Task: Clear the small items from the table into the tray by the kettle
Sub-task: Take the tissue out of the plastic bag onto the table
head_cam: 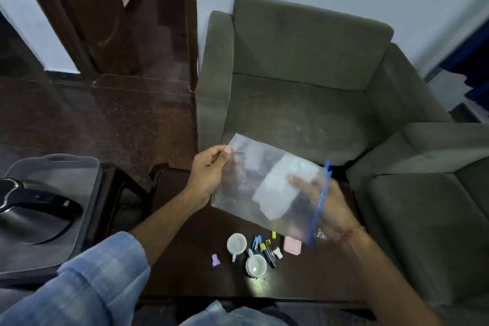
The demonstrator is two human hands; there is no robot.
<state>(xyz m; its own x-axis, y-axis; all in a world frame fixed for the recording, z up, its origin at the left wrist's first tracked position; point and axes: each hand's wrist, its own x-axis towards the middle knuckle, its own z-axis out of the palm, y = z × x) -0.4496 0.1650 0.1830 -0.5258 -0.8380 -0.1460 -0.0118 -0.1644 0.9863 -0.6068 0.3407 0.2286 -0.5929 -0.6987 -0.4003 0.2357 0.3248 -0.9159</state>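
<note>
Clear plastic fills the middle of the view: a zip bag with a blue seal strip along its right edge, held up in the air above the dark surface. The left hand has a closed grip on the bag's upper left corner, thumb and forefinger pinching the film. The right hand is at the sealed edge with its fingers seen through the plastic, lying fairly straight behind or inside the bag — which of the two I cannot tell, nor whether that grip is closed on anything.

Below the bag, the small items lie clustered on the surface: two white cups close together, a lilac cap-like piece just left of them, blue and yellow clips, a dark slim object beside those, and a pink case near the right wrist.

Well to the left, on a lower stand, sits the grey tray with the black kettle resting in it. Grey-green armchairs stand beyond the surface.
</note>
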